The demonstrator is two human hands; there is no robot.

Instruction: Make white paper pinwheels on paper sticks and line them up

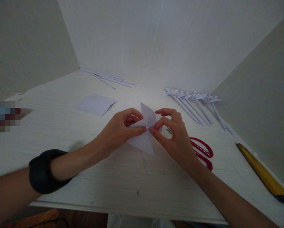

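Between my two hands, above the middle of the white table, is a white paper pinwheel (142,142) with pointed blades. My left hand (130,123) grips it from the left, thumb at the centre and fingers behind the paper. From the right, my right hand (171,128) pinches the paper near the same centre with thumb and index finger; its other fingers are curled. Any pin or small part at the pinch is too small to make out. Red-handled scissors (203,148) lie just right of my right hand, their blades mostly hidden behind it.
A stack of white paper squares (95,104) lies to the left. Several thin rolled paper sticks (111,78) rest at the back. Several finished paper pinwheels on sticks (194,101) lie at back right. A yellow cutter knife (262,174) is by the right wall.
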